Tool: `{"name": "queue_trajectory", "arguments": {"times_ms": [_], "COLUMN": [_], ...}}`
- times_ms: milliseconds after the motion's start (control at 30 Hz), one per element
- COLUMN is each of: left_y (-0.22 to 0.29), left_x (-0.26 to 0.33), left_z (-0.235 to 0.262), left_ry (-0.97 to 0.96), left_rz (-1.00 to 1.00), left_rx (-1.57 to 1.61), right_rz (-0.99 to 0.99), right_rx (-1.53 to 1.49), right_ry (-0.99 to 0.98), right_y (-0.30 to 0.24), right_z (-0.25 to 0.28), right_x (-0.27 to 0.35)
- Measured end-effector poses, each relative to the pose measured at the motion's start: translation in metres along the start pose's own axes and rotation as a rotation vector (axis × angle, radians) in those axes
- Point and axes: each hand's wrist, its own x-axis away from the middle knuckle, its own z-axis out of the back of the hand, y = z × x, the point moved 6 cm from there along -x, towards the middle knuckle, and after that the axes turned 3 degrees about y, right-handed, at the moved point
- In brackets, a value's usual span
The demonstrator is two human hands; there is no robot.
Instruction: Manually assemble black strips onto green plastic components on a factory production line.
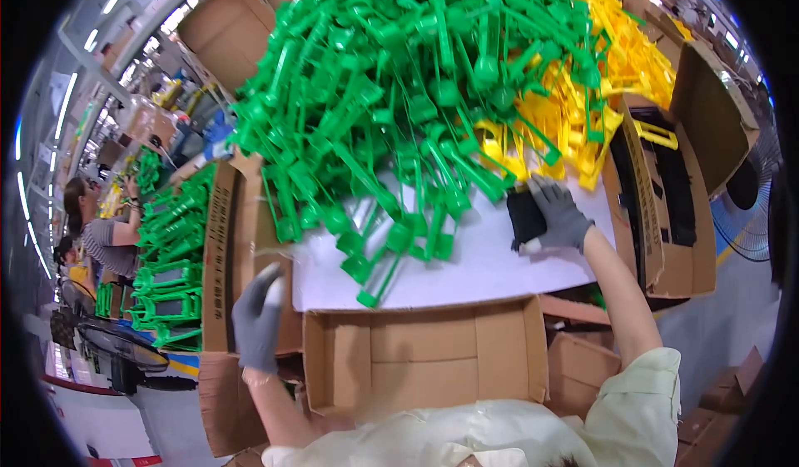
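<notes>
My right hand (564,217), in a grey glove with pale fingertips, grips a black flat rectangular piece (526,217) at the right of the white tabletop (491,271). Its fingers lie over the far edge and the thumb is at the near edge. Just beyond it are yellow plastic frames (574,126). A large heap of green plastic frames (374,92) with long narrow openings covers the table's far and middle part. My left hand (258,321), gloved alike, is raised at the table's left edge, thumb apart from the fingers, with nothing visible in it.
An open cardboard box (424,359) stands between me and the table. At the right, another carton (687,255) holds black pieces. A carton of green frames (175,275) stands on the left, with a person (108,234) beyond. Fans stand left (125,355) and right (745,209).
</notes>
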Motion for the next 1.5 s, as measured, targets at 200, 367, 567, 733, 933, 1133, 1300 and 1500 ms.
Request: {"name": "queue_trajectory", "arguments": {"times_ms": [200, 367, 567, 733, 933, 1133, 1300, 1500], "left_y": [0.096, 0.110, 0.036, 0.021, 0.003, -0.009, 0.001, 0.014], "left_x": [-0.142, -0.300, -0.419, -0.392, -0.301, -0.235, -0.183, -0.120], "left_z": [-0.077, -0.078, -0.047, -0.093, -0.096, -0.128, -0.149, -0.163], "left_ry": [-0.016, 0.392, -0.034, -0.070, -0.012, -0.083, -0.202, -0.209], "left_rz": [-0.532, -0.603, -0.168, -0.307, -0.237, -0.308, -0.662, -0.880], "left_rx": [-0.367, -1.031, -0.601, -0.602, -0.314, -0.481, -0.547, -0.728], "right_rz": [-0.054, -0.047, -0.018, -0.030, -0.010, -0.009, -0.070, -0.111], "right_rx": [0.054, -0.042, -0.082, -0.118, -0.134, -0.103, -0.059, -0.051], "right_ry": [-0.122, 0.040, 0.097, 0.095, 0.162, 0.235, 0.291, 0.336], "right_y": [-0.015, -0.016, -0.022, -0.020, -0.019, -0.018, -0.021, -0.028], "right_z": [0.008, 0.016, 0.016, 0.014, 0.015, 0.010, 0.007, 0.011], "right_x": [0.005, 0.008, 0.001, 0.002, 0.009, 0.009, 0.016, 0.021]}}
